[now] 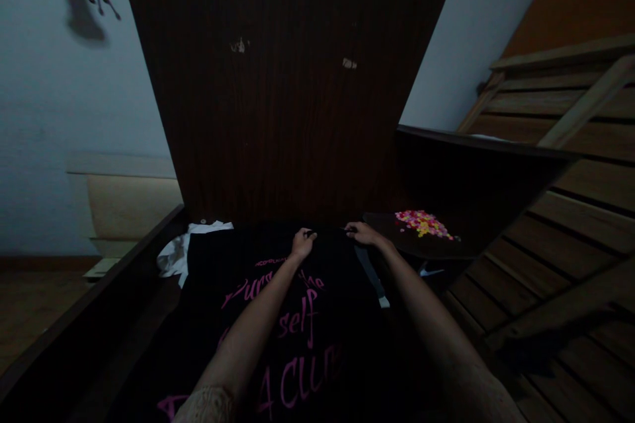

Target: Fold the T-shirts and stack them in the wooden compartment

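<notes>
1. We see a black garment (342,304) laid flat, pink lettering (297,322) across it, on a dark surface below an upright brown wooden panel (297,112).
2. Our left hand (303,242) pinches a bit of dark cloth at the garment's far edge, thumb against fingers.
3. Our right hand (361,233), just beyond the left, pinches the same edge near its right end; the dim light hides the finer details from us.
4. Beside the garment's right edge we find a grey strip (368,268), and past its far left corner a crumpled white cloth (178,252).
5. Farther right, we see small pink, red and yellow pieces (424,223) heaped on a dark shelf (421,248), near wooden slats (570,231).
</notes>
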`<state>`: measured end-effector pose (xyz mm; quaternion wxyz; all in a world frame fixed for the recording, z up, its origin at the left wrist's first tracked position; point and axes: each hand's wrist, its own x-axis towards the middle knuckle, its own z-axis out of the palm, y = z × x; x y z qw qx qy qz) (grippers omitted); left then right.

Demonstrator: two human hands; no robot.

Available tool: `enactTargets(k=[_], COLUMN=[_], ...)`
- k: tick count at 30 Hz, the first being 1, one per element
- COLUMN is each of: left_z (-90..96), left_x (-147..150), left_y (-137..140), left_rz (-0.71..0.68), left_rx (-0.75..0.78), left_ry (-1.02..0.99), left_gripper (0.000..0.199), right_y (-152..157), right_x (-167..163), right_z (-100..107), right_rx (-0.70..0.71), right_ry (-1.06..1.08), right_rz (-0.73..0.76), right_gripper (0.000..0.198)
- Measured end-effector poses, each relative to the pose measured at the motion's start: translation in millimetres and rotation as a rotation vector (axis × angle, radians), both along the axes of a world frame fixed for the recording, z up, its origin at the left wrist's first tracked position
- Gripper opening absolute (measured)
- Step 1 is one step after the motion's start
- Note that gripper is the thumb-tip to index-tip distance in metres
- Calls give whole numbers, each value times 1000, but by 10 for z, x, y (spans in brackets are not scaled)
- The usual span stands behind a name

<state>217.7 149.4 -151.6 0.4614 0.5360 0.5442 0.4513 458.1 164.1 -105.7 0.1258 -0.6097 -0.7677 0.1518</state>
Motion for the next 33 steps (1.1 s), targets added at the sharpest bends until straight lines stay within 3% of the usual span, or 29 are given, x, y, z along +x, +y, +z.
enactTargets(k=[4,7,10,14,19,21,23,29,33], left_z=[-28,-29,-15,2,-18,-26,-24,65,105], left_x=[-53,-92,-125,-139,-201,-246,-279,-256,-209], left_y=[24,-9,-70,-166,-293,-339,-374,-447,-486], left_rz=[24,-1,-49,-77,-28,-30,-96,-301,-307], left_rx=[-126,-203,-248,-258,-203,-159,-102,-8,34], left_ry=[-134,-194,-209,-179,-112,-83,-49,-36,-40], left_gripper=[20,23,23,29,57,67,65,22,39], right_y=[30,46,55,40,-3,-15,-22,-28,-29], right_x=[-48,-59,-38,-50,-171,-210,-232,-258,-282], right_z=[-24,-55,-100,-174,-228,-243,-261,-315,-324], right_rx=[42,18,26,66,217,149,29,-138,-141], right_ry=[-6,136,227,176,68,90,179,562,589], right_rz=[44,56,32,48,-114,-220,-312,-472,-461], right_gripper=[14,11,11,7,32,32,30,34,42])
